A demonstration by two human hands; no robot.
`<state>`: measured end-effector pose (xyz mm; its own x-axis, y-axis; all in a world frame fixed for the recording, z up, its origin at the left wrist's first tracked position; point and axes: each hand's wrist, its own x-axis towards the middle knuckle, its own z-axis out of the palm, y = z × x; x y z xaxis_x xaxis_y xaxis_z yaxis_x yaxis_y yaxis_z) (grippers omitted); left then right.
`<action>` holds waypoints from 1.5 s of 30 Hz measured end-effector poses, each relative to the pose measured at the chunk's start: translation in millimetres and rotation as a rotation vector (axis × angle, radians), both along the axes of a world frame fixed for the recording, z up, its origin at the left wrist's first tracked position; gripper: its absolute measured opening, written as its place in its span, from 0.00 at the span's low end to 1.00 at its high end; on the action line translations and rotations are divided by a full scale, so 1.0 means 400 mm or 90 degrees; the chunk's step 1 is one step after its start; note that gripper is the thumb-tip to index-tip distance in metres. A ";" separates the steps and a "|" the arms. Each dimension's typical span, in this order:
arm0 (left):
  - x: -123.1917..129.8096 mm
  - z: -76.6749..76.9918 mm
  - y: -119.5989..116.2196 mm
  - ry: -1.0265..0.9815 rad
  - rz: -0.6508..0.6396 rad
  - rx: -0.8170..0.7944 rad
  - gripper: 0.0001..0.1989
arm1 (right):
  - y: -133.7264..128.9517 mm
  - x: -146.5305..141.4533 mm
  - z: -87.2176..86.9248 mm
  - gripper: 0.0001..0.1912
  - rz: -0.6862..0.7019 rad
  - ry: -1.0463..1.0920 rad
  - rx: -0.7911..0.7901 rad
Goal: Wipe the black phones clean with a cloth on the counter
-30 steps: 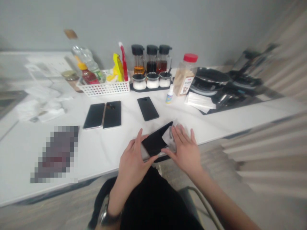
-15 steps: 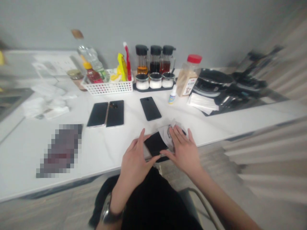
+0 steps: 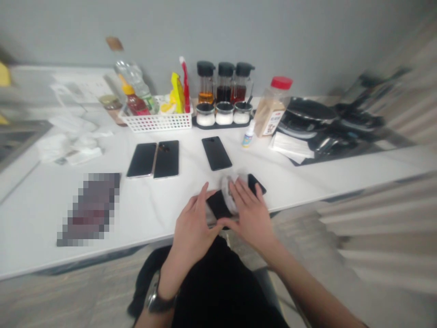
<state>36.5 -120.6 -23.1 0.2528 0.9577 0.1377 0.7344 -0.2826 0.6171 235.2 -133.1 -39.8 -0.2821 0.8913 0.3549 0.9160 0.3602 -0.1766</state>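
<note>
Nearest: my dark clothing (image 3: 228, 291), watch (image 3: 159, 298) on my left wrist. My left hand (image 3: 193, 228) grips the left end of a black phone (image 3: 217, 205), thumb along the near edge, fingers at the far side. My right hand (image 3: 251, 214) lies over the phone, fingers extended and close together on a pale wipe (image 3: 228, 193) against the screen, thumb toward the near edge; can't tell if those fingers pinch the wipe or only press it. Phone sits at the front edge of the white counter (image 3: 143, 214), black screen showing either side of the wipe. Thumbs nearly meet.

Left, a pixelated dark item (image 3: 88, 209), details unreadable. Beyond: two dark phones (image 3: 166, 159) side by side, then a lone dark phone (image 3: 216, 153) lying flat. Crumpled tissues (image 3: 73, 141) far left; small bottle (image 3: 248, 135) upright, stacked white tissues (image 3: 290, 145) to its right.

Back row: white basket (image 3: 159, 123) of packets and bottles, three lidded jars (image 3: 224, 118) before three black-topped dispensers (image 3: 206, 89), red-lidded container (image 3: 271, 114), black pan (image 3: 309, 110). Grey wall (image 3: 239, 32) behind.
</note>
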 end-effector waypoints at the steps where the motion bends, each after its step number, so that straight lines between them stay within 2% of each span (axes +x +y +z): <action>1: -0.001 0.000 0.001 0.001 0.000 -0.003 0.48 | -0.010 -0.031 -0.001 0.48 0.044 0.008 -0.016; 3: 0.000 0.001 0.002 0.004 -0.002 -0.007 0.49 | -0.045 -0.059 -0.003 0.48 0.105 0.012 -0.032; 5: 0.001 0.006 0.002 0.003 0.000 -0.010 0.50 | -0.075 -0.026 -0.003 0.45 0.110 0.001 -0.035; 8: 0.004 0.012 -0.001 -0.005 0.005 -0.020 0.51 | -0.065 0.078 0.001 0.42 0.021 -0.026 -0.015; 10: 0.004 0.012 -0.003 -0.008 0.013 -0.030 0.52 | -0.029 0.108 0.001 0.41 -0.047 -0.025 0.006; 13: 0.002 0.006 -0.001 -0.015 0.010 -0.025 0.51 | 0.005 0.042 -0.005 0.47 -0.043 -0.004 0.024; 16: -0.001 0.003 0.003 -0.016 -0.002 -0.016 0.51 | -0.030 -0.050 -0.013 0.46 0.072 0.015 -0.005; 17: -0.001 0.003 0.004 -0.013 -0.006 -0.016 0.51 | -0.049 -0.058 -0.014 0.46 0.097 0.017 -0.007; 19: -0.001 0.006 0.003 -0.009 -0.004 -0.019 0.51 | -0.079 -0.027 -0.012 0.46 0.108 0.009 -0.004; 22: 0.001 0.008 -0.001 -0.004 0.006 -0.016 0.51 | -0.068 0.071 -0.003 0.45 0.016 -0.022 0.015; 24: 0.000 0.006 -0.002 -0.002 0.011 -0.012 0.52 | -0.033 0.101 0.004 0.45 -0.075 -0.025 0.026; 26: -0.001 0.001 -0.001 -0.007 0.009 -0.005 0.51 | -0.004 0.071 0.007 0.50 -0.092 -0.020 0.030; 28: -0.003 -0.002 0.003 -0.008 0.000 0.000 0.50 | -0.003 0.000 0.004 0.51 -0.031 -0.008 0.021; 31: -0.004 -0.003 0.009 0.009 -0.008 0.005 0.49 | -0.052 -0.080 -0.005 0.48 0.089 0.018 -0.009; 34: -0.003 0.003 0.009 0.014 -0.007 -0.004 0.49 | -0.091 -0.042 -0.005 0.48 0.104 0.020 -0.021; 37: -0.001 0.006 0.005 0.002 0.003 -0.021 0.51 | -0.069 0.058 0.006 0.46 0.023 -0.012 -0.015; 39: -0.001 0.003 0.003 -0.005 0.010 -0.019 0.51 | -0.031 0.086 0.013 0.45 -0.050 -0.023 0.002; 42: -0.002 -0.006 0.005 -0.010 0.011 -0.013 0.50 | 0.002 0.023 0.013 0.49 -0.080 -0.003 0.023; 45: -0.002 -0.011 0.008 -0.005 0.012 0.003 0.50 | -0.037 -0.070 0.004 0.45 0.069 0.011 -0.013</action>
<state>35.5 -117.5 -27.6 0.2338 0.9616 0.1434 0.7349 -0.2714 0.6215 207.2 -147.8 -38.0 -0.3710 0.8629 0.3433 0.8686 0.4532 -0.2003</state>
